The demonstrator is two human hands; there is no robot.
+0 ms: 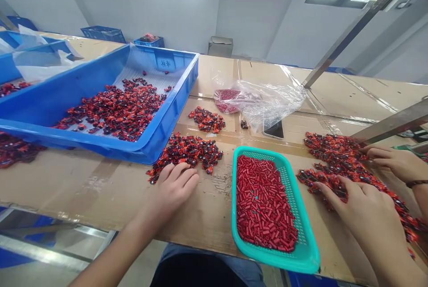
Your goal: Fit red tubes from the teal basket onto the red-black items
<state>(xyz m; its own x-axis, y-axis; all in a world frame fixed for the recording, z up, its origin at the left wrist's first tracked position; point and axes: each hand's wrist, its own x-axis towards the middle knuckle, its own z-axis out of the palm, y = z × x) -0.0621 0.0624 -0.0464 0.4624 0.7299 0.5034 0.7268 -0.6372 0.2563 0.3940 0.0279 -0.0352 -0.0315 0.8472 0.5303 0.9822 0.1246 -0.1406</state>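
View from the head camera, as I am monitoring it remotely. My left hand (175, 186) is lying flat at lower centre, fingers together and clamping nothing, its tips touching the centre heap (190, 149) of red-and-black pieces. My right hand (363, 209), at lower right, is spreading its fingers over the right heap (337, 155); I cannot tell whether it is pinching a piece underneath. A co-worker's hand (396, 162) is reaching into the same heap from the right edge.

Progress, as I am judging it: the teal basket (309, 251) between my hands is carrying a full layer of red tubes (262, 202), while much is lying unhandled.

Count: four heaps on the cardboard table (83, 189), including a small heap (207, 120) at centre and a left-edge heap (16, 149); one teal basket; two large blue trays holding pieces, the nearer blue tray (43, 108) at upper left; one plastic bag (267, 100); one phone (274, 129); three hands.
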